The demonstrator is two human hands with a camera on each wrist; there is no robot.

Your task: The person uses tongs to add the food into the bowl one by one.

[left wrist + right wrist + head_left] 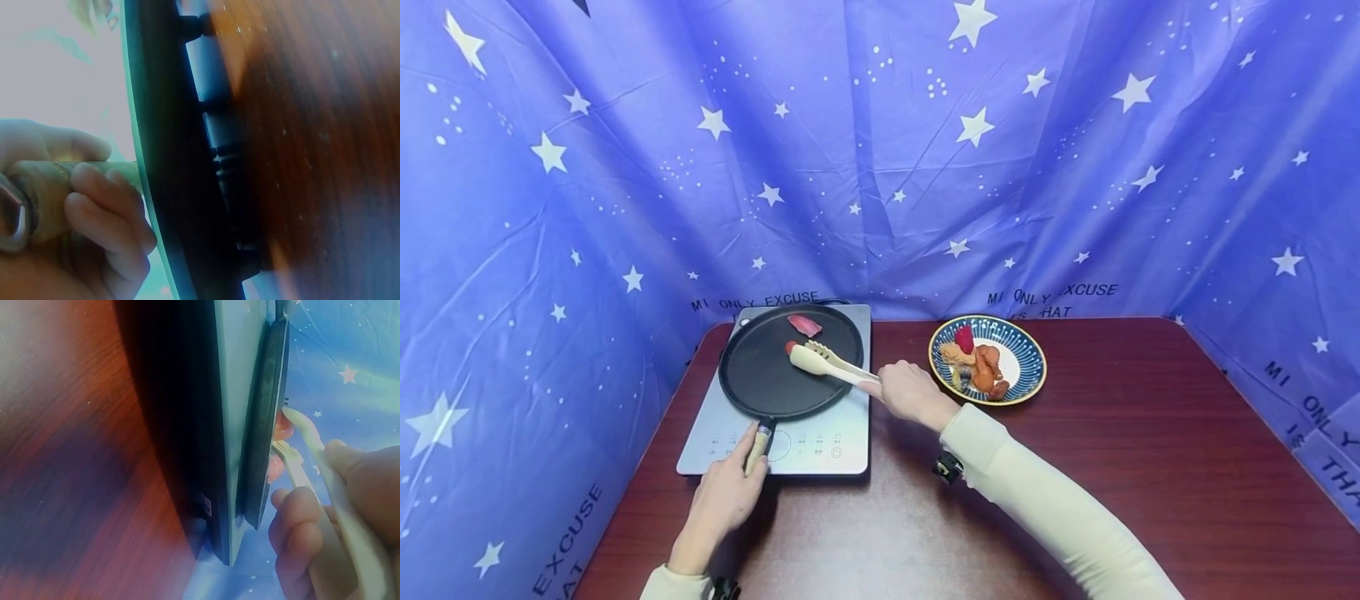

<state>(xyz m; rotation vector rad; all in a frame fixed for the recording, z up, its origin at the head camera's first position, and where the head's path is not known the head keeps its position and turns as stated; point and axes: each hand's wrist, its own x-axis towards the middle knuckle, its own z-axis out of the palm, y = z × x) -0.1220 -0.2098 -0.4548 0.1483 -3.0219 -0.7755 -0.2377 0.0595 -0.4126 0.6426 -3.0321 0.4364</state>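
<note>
A: Start at your right hand (913, 392).
B: Its fingers (297, 515) are curled around cream tongs (823, 363). A small red piece (791, 347) is at the tong tips, over the flat black pan (752, 367); you can't tell whether it touches the surface.
A: And your left hand (726, 492)?
B: It grasps the pan's handle (757, 454), on the side nearest you.
A: Anything else on the pan?
B: A pink slice (805, 325) lies toward the far rim, apart from your tongs.
A: Farther out?
B: The pan sits on a silver cooktop (707, 446). Well to its right, a blue-patterned plate (1033, 367) bears a dark red piece (965, 337) and orange-brown pieces (985, 371). Your reddish bench (1112, 417) carries everything, and a starry blue curtain (880, 167) hangs behind.
</note>
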